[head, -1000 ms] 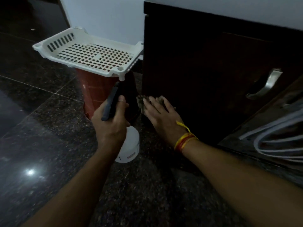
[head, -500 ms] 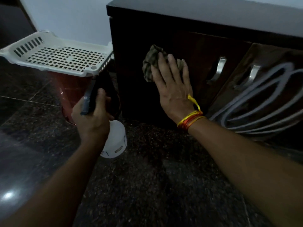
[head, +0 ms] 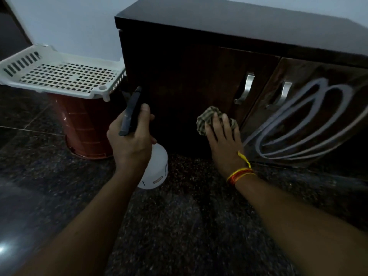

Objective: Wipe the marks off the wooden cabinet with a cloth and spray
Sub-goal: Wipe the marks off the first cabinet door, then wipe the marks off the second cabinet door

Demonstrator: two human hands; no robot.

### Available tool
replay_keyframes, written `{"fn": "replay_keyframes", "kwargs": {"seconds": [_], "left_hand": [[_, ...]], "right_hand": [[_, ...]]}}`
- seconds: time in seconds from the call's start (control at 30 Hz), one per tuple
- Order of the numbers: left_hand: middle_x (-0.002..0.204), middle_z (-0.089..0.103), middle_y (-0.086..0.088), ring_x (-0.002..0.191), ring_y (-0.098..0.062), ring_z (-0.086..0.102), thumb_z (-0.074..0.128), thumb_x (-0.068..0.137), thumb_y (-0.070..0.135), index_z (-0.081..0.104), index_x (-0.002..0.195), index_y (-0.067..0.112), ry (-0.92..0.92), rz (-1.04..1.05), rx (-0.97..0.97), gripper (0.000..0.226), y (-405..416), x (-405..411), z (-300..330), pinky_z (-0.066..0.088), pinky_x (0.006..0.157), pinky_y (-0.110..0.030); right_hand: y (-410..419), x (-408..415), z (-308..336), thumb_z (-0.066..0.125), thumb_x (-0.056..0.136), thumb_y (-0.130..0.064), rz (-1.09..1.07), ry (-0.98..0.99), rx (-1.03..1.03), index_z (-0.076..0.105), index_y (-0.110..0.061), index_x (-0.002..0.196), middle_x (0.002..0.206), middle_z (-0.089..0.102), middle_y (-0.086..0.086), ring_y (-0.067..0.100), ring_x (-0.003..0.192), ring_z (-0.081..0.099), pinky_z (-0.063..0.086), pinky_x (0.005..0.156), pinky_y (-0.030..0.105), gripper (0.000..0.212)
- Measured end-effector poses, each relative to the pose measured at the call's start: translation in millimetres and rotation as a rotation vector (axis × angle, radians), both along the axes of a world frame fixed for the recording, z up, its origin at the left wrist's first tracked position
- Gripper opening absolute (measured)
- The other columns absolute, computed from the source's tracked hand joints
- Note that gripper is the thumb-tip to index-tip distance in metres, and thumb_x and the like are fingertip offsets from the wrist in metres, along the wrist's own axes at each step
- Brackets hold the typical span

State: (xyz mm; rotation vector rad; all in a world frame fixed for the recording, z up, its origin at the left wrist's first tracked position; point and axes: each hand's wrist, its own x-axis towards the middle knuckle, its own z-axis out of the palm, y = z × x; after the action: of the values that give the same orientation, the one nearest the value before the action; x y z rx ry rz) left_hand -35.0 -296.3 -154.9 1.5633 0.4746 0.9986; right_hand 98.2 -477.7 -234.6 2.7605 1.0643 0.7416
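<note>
The dark wooden cabinet point(head: 179, 76) stands ahead with two doors and metal handles. White looping marks point(head: 298, 124) cover its right door. My right hand point(head: 223, 140) presses a crumpled striped cloth point(head: 207, 118) flat against the lower part of the left door, fingers straight. My left hand point(head: 131, 140) grips a spray bottle point(head: 157, 168) with a white body and dark trigger head, held just left of the cloth and in front of the cabinet.
A white perforated plastic tray point(head: 59, 76) rests on a red-brown bin point(head: 87, 126) left of the cabinet, against the pale wall. The floor point(head: 179, 226) is dark polished granite.
My right hand has slid the cloth from high on the left door down toward its lower right part. The left hand still holds the bottle. My view has shifted.
</note>
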Motion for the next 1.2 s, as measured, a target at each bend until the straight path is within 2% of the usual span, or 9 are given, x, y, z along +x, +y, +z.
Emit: {"fn": "replay_keyframes", "kwargs": {"seconds": [0.1,0.23,0.4,0.5,0.73,0.83,0.9,1.0,1.2], "left_hand": [[0.077,0.069,-0.003,0.038,-0.011,0.054,0.055,0.095,0.036,0.062,0.081,0.020,0.010,-0.013,0.010,0.022,-3,2,-2,0.044,0.043,-0.024],[0.078,0.069,-0.002,0.038,-0.009,0.054,0.056,0.097,0.031,0.064,0.088,0.011,0.052,-0.043,0.035,0.023,-14,2,0,0.044,0.043,-0.022],[0.073,0.067,-0.005,0.039,-0.010,0.053,0.055,0.097,0.032,0.063,0.081,0.022,0.041,-0.095,0.054,0.021,-40,8,11,0.045,0.043,-0.024],[0.072,0.066,-0.017,0.040,-0.012,0.054,0.053,0.096,0.034,0.063,0.081,0.024,0.015,-0.137,0.073,0.021,-52,12,17,0.046,0.044,-0.028],[0.078,0.068,-0.001,0.040,-0.010,0.054,0.053,0.094,0.036,0.063,0.083,0.023,0.001,-0.180,0.040,0.019,-68,10,29,0.046,0.043,-0.024],[0.075,0.068,-0.001,0.039,-0.010,0.052,0.054,0.095,0.033,0.064,0.083,0.019,-0.015,-0.157,0.012,0.021,-69,12,31,0.045,0.043,-0.024],[0.076,0.067,-0.002,0.039,-0.009,0.053,0.055,0.098,0.027,0.065,0.088,0.010,-0.015,-0.163,0.016,0.023,-72,17,31,0.044,0.043,-0.022],[0.079,0.067,-0.002,0.040,-0.009,0.054,0.055,0.099,0.025,0.065,0.093,0.005,-0.007,-0.178,0.013,0.023,-79,22,30,0.044,0.044,-0.019],[0.072,0.065,-0.003,0.040,-0.009,0.054,0.054,0.100,0.026,0.062,0.084,0.019,-0.025,-0.200,0.029,0.020,-101,34,35,0.045,0.043,-0.020]], "right_hand": [[0,-5,-19,0.065,0.078,-0.004,-0.051,0.069,0.016,0.032,-0.009,0.145,0.156,0.021,0.017,0.041,0.144,0.016,0.026,0.109,0.059,0.075],[10,-17,-18,0.061,0.081,-0.005,-0.101,0.119,0.109,0.039,-0.006,0.142,0.153,0.029,0.019,0.042,0.141,0.024,0.027,0.112,0.056,0.065],[16,-13,22,0.032,0.092,-0.012,-0.049,0.058,0.214,0.042,0.000,0.139,0.151,0.032,0.022,0.042,0.139,0.029,0.026,0.114,0.052,0.049],[15,-3,48,0.028,0.094,-0.018,-0.027,-0.018,0.247,0.044,-0.002,0.138,0.149,0.037,0.019,0.039,0.137,0.034,0.029,0.111,0.048,0.049],[-18,3,21,0.035,0.085,-0.010,-0.049,0.049,0.146,0.063,-0.002,0.118,0.129,0.055,0.019,0.038,0.106,0.059,0.056,0.078,0.046,0.045],[-29,0,13,0.064,0.072,0.000,-0.077,0.153,0.154,0.065,0.001,0.115,0.125,0.057,0.023,0.042,0.094,0.062,0.058,0.066,0.046,0.043],[-28,-2,15,0.075,0.063,0.005,-0.108,0.224,0.248,0.063,0.002,0.115,0.125,0.055,0.024,0.043,0.093,0.061,0.057,0.069,0.047,0.053],[-16,2,30,0.070,0.070,0.006,-0.088,0.227,0.404,0.060,0.001,0.117,0.126,0.052,0.024,0.042,0.102,0.057,0.056,0.080,0.047,0.048],[-33,2,61,0.061,0.076,0.003,0.044,0.326,0.428,0.060,0.001,0.114,0.125,0.051,0.022,0.042,0.109,0.053,0.051,0.085,0.051,0.039]]}}
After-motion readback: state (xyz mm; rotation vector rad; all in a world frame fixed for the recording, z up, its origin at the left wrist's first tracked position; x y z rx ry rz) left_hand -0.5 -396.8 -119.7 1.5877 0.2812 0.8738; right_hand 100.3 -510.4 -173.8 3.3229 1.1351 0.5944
